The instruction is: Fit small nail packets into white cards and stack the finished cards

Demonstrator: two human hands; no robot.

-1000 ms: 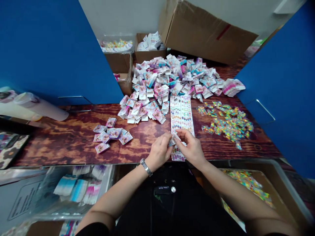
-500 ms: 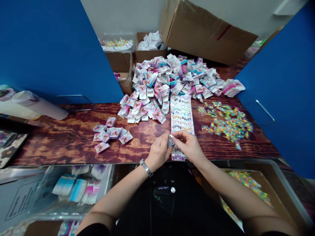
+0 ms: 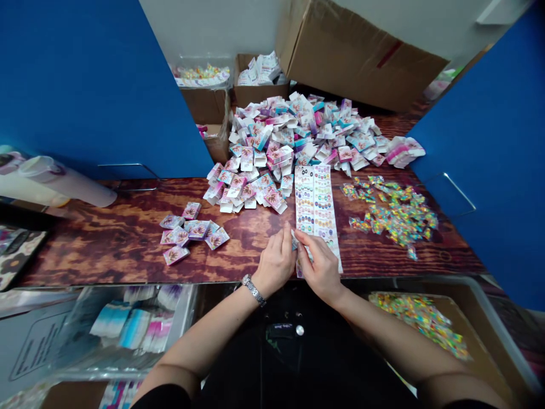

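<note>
My left hand [image 3: 276,262], with a metal wristwatch [image 3: 253,290], and my right hand [image 3: 319,268] meet at the table's front. Their fingertips pinch a small printed packet [image 3: 294,240], which is partly hidden by my fingers. My right hand lies over the lower part of a long printed sheet [image 3: 315,204] with rows of small coloured designs. The sheet's left edge runs close to my left fingers. A large pile of white printed cards [image 3: 289,136] lies just beyond the sheet.
A small group of pink-purple cards [image 3: 191,230] lies left, and shiny multicoloured packets [image 3: 392,213] lie right. Below the wooden table [image 3: 106,244] are a clear bin of cards [image 3: 131,329] and a tray of packets [image 3: 419,324]. Cardboard boxes [image 3: 353,51] and blue panels [image 3: 85,85] stand behind.
My right hand has dropped nearer the table's front edge and turned its fingers down toward the packet. The sheet's lower end now angles further right.
</note>
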